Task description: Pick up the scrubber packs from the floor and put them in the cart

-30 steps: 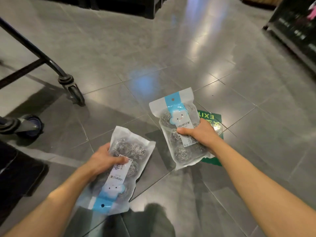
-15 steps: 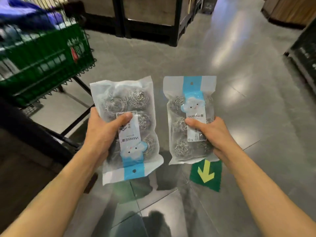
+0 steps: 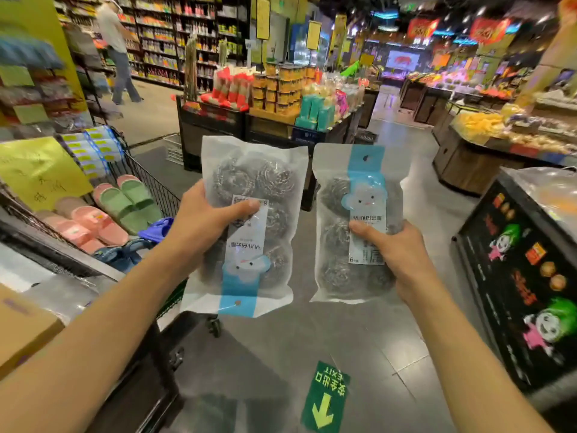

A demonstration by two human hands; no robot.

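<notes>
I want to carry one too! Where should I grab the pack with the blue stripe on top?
Probably pinch the right pack at its lower middle from the side, thumb in front, as the right hand does. It is flat and floppy, and the round scrubbers inside give something firm to squeeze.

Left hand (image 3: 199, 226) grips left scrubber pack (image 3: 249, 226); right hand (image 3: 396, 254) grips right scrubber pack (image 3: 356, 226).

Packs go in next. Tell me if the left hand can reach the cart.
Probably yes. The left hand holds its scrubber pack just right of the cart, whose open top, slippers inside, looks unobstructed.
</notes>
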